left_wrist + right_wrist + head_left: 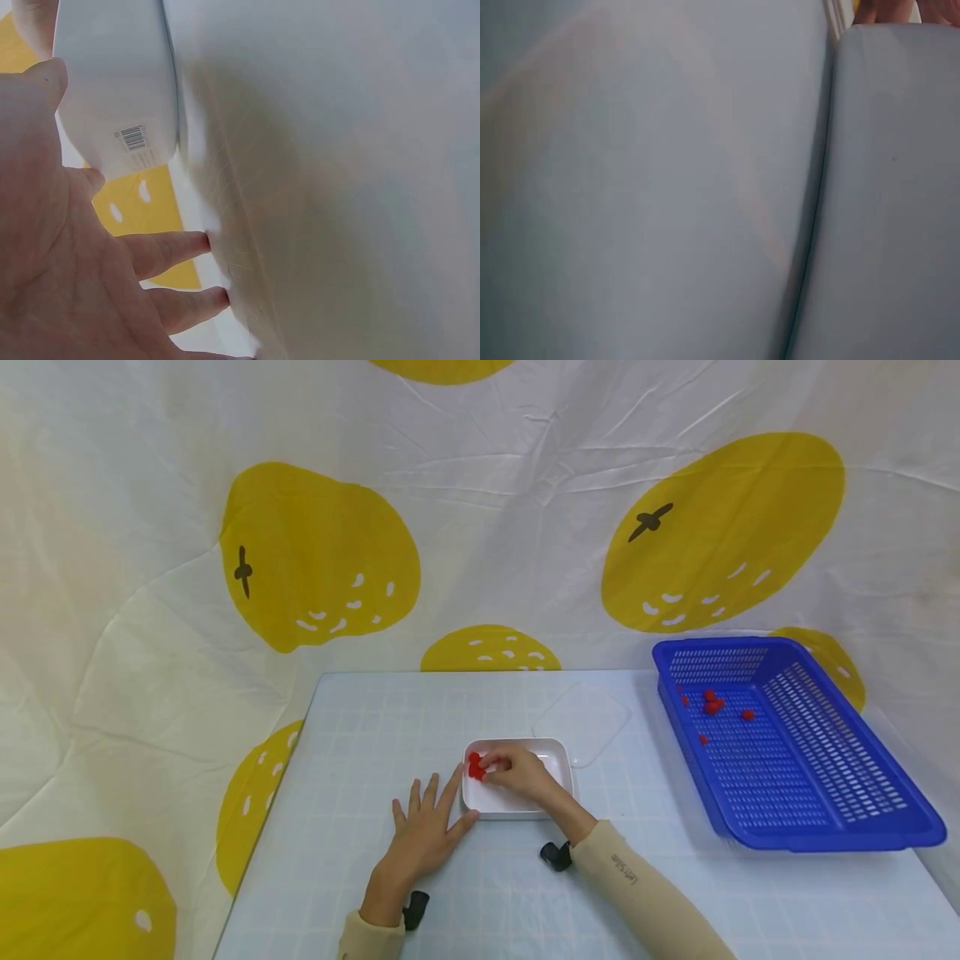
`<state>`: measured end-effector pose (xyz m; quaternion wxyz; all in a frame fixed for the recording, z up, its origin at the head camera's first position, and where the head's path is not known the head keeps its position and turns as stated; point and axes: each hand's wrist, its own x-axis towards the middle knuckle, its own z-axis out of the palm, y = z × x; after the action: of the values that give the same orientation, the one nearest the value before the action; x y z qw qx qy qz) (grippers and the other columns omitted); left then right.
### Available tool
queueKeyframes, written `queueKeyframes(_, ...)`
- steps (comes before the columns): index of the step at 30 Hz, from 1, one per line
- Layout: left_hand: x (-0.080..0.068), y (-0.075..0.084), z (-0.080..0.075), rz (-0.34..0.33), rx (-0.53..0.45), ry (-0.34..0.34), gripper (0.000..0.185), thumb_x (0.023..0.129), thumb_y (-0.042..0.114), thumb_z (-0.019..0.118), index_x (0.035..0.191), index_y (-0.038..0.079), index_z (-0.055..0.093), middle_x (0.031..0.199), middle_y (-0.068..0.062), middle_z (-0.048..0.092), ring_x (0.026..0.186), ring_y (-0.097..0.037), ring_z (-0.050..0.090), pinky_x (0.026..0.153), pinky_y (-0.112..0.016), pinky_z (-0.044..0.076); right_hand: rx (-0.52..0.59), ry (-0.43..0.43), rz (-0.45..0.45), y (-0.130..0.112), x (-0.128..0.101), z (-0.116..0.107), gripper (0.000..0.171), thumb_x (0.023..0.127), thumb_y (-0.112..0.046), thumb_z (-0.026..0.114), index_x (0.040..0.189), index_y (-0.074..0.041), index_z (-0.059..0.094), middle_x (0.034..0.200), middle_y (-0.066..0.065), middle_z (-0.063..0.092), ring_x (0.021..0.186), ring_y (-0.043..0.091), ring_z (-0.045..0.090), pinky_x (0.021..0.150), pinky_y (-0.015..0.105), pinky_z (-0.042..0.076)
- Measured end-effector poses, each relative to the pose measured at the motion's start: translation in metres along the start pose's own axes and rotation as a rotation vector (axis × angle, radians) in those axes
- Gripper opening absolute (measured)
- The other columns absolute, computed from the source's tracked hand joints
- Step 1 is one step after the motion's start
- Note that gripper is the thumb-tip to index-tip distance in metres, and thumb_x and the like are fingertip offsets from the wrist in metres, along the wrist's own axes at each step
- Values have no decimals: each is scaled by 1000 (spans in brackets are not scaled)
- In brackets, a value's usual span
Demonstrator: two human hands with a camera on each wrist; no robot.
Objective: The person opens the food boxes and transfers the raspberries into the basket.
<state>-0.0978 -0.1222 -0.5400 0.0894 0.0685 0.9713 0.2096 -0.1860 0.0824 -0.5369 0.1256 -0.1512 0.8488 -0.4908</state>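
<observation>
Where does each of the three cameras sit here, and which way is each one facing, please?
Head: worn high, looking forward and down at the table, white dish, blue basket; both hands and sleeves show.
Left wrist: low beside the left hand, facing the dish's outer wall; palm and fingers show.
Right wrist: low against the tabletop, facing the dish's side; only a sliver of skin at the top edge.
Shared: all three views show the white dish.

Bare table point(360, 727) left of dish point(517, 810); basket point(787, 735) right.
</observation>
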Motion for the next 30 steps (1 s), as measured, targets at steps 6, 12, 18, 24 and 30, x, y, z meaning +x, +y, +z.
queueKeyframes(6,-1,0,0,-10,-9,-4,81,94,69,48,161,38,14,160,-20,26,146,-51,11,106,-78,0,-74,-22,23,-1,0,3,12,86,-11,80,97,-14,76,80,-2,61,75,18,53,64,28,47)
queueKeyframes(12,0,0,1,-12,-1,1,81,94,69,48,161,38,14,160,-20,27,146,-51,12,107,-77,0,-151,-27,32,-5,-1,3,12,84,-13,82,93,-17,75,72,-3,56,69,16,53,60,27,45)
queueKeyframes(18,0,1,0,-17,1,2,81,94,69,48,161,37,15,161,-20,26,146,-51,12,107,-77,0,-153,-24,34,-7,-1,1,11,84,-10,81,92,-17,76,73,-3,56,69,16,52,61,28,44)
queueKeyframes(24,0,1,-1,-20,-8,-4,81,94,68,48,161,37,15,161,-20,26,146,-51,11,107,-77,-1,-131,-28,47,-6,-2,2,9,86,-9,79,92,-15,76,74,-2,56,71,17,52,62,28,44)
queueKeyframes(30,1,1,0,-15,-8,0,81,94,69,47,161,38,14,161,-20,26,146,-51,11,106,-78,-1,-100,-32,65,-7,-3,0,9,87,-8,77,94,-14,76,76,-1,58,73,19,53,64,28,46)
